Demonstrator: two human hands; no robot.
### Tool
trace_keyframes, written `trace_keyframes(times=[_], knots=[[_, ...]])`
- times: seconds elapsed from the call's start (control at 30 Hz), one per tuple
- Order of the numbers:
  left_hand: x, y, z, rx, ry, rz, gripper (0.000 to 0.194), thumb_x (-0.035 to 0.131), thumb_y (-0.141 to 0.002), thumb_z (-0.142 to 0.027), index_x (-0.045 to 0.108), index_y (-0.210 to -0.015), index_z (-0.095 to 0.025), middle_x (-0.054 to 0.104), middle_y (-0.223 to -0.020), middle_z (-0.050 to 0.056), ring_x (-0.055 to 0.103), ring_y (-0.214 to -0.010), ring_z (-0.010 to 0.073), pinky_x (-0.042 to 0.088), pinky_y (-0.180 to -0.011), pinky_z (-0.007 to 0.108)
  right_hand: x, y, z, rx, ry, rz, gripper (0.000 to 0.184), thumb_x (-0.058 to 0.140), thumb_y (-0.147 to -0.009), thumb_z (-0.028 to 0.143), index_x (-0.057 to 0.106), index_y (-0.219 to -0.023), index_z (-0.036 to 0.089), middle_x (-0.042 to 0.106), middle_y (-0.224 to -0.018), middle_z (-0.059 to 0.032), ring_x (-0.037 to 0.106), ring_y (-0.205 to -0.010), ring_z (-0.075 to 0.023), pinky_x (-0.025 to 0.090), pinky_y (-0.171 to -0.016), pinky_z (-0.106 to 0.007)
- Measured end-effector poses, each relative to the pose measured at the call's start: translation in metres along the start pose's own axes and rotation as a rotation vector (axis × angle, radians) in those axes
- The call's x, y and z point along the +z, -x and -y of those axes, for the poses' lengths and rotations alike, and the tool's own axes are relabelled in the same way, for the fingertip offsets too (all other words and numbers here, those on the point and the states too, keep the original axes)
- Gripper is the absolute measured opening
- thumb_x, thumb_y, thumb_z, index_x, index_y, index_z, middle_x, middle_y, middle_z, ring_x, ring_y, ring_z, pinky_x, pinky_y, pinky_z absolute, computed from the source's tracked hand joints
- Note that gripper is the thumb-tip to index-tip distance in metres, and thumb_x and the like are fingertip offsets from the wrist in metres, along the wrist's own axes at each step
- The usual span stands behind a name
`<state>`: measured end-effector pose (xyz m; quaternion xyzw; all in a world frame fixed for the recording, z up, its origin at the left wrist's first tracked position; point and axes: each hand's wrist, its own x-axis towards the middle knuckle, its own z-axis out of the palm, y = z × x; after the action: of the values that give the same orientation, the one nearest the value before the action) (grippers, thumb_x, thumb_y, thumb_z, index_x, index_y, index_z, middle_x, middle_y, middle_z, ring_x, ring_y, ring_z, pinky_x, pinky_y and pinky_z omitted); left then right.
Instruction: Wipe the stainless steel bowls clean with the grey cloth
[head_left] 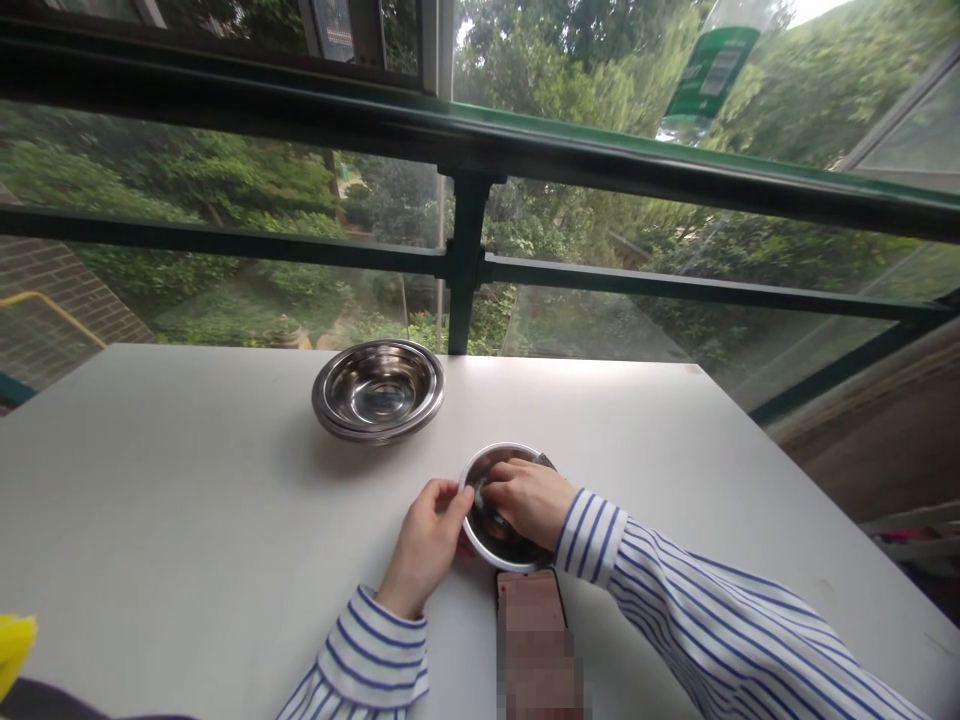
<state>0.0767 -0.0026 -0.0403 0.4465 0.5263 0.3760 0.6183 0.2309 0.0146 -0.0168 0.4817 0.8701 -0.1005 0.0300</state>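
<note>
1. Pinching the left rim of the small metal bowl [517, 552] between thumb and fingers of the left hand [424, 545].
2. Reaching into that bowl with the right hand [534, 500], fingers bunched; cannot tell whether gripping anything.
3. Having a phone [529, 615] close by the bowl's near side, on the white table [187, 500].
4. Showing stacked metal bowls [382, 398] farther off, leftward.

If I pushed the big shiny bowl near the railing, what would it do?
The shiny metal bowl probably won't bend. It might slide easily on the smooth-looking white table, and its low, wide shape should make tipping unlikely.
</note>
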Motion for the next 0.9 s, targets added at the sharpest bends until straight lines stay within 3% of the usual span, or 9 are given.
trace_keyframes(times=[0.13,0.3,0.4,0.47,0.6,0.77,0.9], knots=[[-0.002,-0.001,0.0,0.014,0.004,0.03,0.034,0.054,-0.076,-0.035,0.055,-0.104,-0.016,0.063,-0.095,0.007,0.055,-0.047,0.0101,0.047,-0.037,0.023,-0.007,0.012,0.0,-0.041,-0.07,-0.058,0.021,0.045,-0.084,0.018,0.065,-0.092,0.017,0.062,-0.093,-0.0065,0.056,-0.088,-0.0169,0.042,-0.079,-0.027],[-0.002,0.006,-0.001,-0.002,0.025,0.049,0.037,0.053,-0.073,-0.022,0.053,-0.11,-0.017,0.057,-0.112,0.01,0.055,-0.044,0.009,0.049,-0.038,0.026,-0.023,0.047,-0.013,0.032,-0.225,-0.362,0.026,0.04,-0.089,0.022,0.062,-0.101,0.018,0.062,-0.099,-0.0097,0.058,-0.087,-0.0167,0.047,-0.076,-0.027],[-0.002,0.009,-0.004,-0.022,0.005,0.02,0.031,0.054,-0.072,-0.021,0.052,-0.103,-0.017,0.058,-0.105,0.008,0.054,-0.042,0.0084,0.048,-0.037,0.025,-0.029,0.065,-0.02,0.103,-0.26,-0.466,0.025,0.041,-0.089,0.023,0.062,-0.101,0.018,0.062,-0.097,-0.009,0.059,-0.085,-0.0154,0.048,-0.074,-0.026],[-0.002,0.009,-0.006,-0.055,-0.012,-0.012,0.024,0.054,-0.074,-0.028,0.052,-0.095,-0.016,0.061,-0.085,0.004,0.053,-0.042,0.0094,0.047,-0.036,0.024,-0.028,0.072,-0.021,0.118,-0.252,-0.488,0.024,0.042,-0.089,0.023,0.062,-0.101,0.019,0.063,-0.097,-0.0083,0.059,-0.084,-0.0152,0.049,-0.074,-0.026],[-0.004,0.007,-0.009,-0.102,-0.058,-0.033,0.033,0.05,-0.078,-0.041,0.05,-0.098,-0.015,0.052,-0.05,-0.005,0.05,-0.039,0.0118,0.042,-0.034,0.021,-0.021,0.071,-0.014,0.113,-0.116,-0.409,0.025,0.04,-0.089,0.022,0.061,-0.101,0.017,0.063,-0.095,-0.0094,0.059,-0.083,-0.0172,0.049,-0.072,-0.029],[-0.005,0.007,-0.01,-0.042,-0.15,-0.03,0.047,0.049,-0.079,-0.04,0.047,-0.118,-0.014,0.052,-0.051,-0.005,0.048,-0.037,0.0106,0.041,-0.035,0.021,-0.021,0.056,-0.001,0.166,0.014,-0.223,0.024,0.04,-0.088,0.019,0.061,-0.098,0.018,0.062,-0.093,-0.0091,0.058,-0.086,-0.018,0.046,-0.074,-0.029],[-0.004,0.007,-0.006,-0.095,-0.16,0.057,0.051,0.045,-0.081,-0.032,0.041,-0.129,-0.015,0.046,-0.045,-0.007,0.044,-0.034,0.0099,0.036,-0.031,0.018,-0.023,0.037,0.009,0.254,0.103,-0.016,0.02,0.042,-0.085,0.014,0.061,-0.089,0.015,0.062,-0.087,-0.0096,0.058,-0.083,-0.0207,0.045,-0.07,-0.03]])
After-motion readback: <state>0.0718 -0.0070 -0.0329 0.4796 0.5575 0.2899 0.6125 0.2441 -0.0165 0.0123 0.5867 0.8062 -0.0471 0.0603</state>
